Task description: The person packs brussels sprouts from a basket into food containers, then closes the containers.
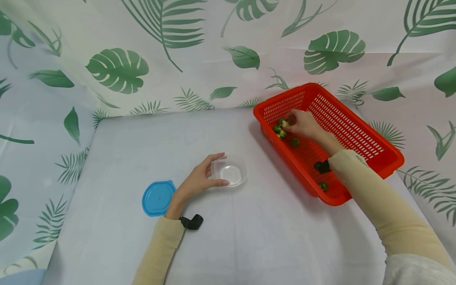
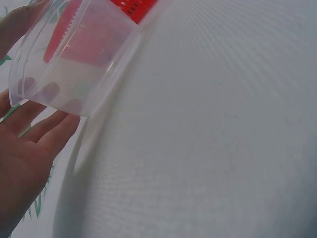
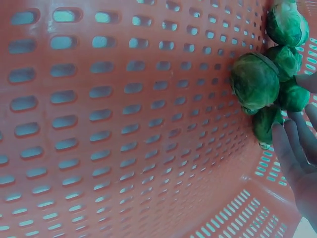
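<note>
My left hand (image 1: 196,180) grips a clear plastic container (image 1: 233,172) by its side, thumb at the near side and fingers at the far side. In the left wrist view the fingers lie against the wall of the container (image 2: 84,74), which looks see-through with nothing visible inside. Inside the red basket (image 1: 285,160), my right hand (image 1: 305,126) is at a small group of green Brussels sprouts (image 1: 279,132). The right wrist view has its thumb and fingers (image 3: 287,144) around one Brussels sprout (image 3: 294,96), with others touching it.
A blue lid (image 1: 158,198) lies on the white-covered table (image 1: 142,146), left of the left forearm. Two single sprouts, one nearer the hand (image 1: 295,142) and one at the near end (image 1: 323,186), sit apart in the basket. Leaf-patterned cloth (image 1: 199,71) hangs behind.
</note>
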Action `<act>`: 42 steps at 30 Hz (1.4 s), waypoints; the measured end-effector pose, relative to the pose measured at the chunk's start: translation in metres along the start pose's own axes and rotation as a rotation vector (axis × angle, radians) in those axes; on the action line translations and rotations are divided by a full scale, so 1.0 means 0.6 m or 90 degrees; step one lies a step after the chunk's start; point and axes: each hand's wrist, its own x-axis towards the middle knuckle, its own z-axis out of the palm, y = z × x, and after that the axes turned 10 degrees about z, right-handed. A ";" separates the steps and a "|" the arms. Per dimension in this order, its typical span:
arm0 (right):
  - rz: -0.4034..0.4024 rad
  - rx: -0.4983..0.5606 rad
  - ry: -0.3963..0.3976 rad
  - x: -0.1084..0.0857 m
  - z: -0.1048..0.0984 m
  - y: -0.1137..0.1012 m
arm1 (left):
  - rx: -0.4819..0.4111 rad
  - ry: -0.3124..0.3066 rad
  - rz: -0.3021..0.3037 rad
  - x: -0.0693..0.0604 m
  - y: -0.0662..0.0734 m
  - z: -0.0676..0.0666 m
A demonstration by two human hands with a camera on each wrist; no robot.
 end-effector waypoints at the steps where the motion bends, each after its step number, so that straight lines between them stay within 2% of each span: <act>1: 0.003 0.002 0.000 -0.001 -0.001 0.001 | 0.000 0.000 0.001 0.000 0.000 0.000; 8: 0.016 0.014 0.026 -0.014 -0.005 0.002 | -0.002 0.001 0.004 -0.001 0.000 0.001; 16: 0.004 0.022 0.058 -0.033 -0.019 -0.003 | -0.013 0.000 0.008 -0.002 -0.002 -0.001; 31: 0.006 0.053 0.048 -0.073 -0.041 -0.018 | -0.021 -0.002 -0.001 -0.002 -0.002 0.000; 42: -0.027 0.081 0.063 -0.101 -0.052 -0.044 | -0.033 -0.008 0.008 -0.001 -0.002 0.000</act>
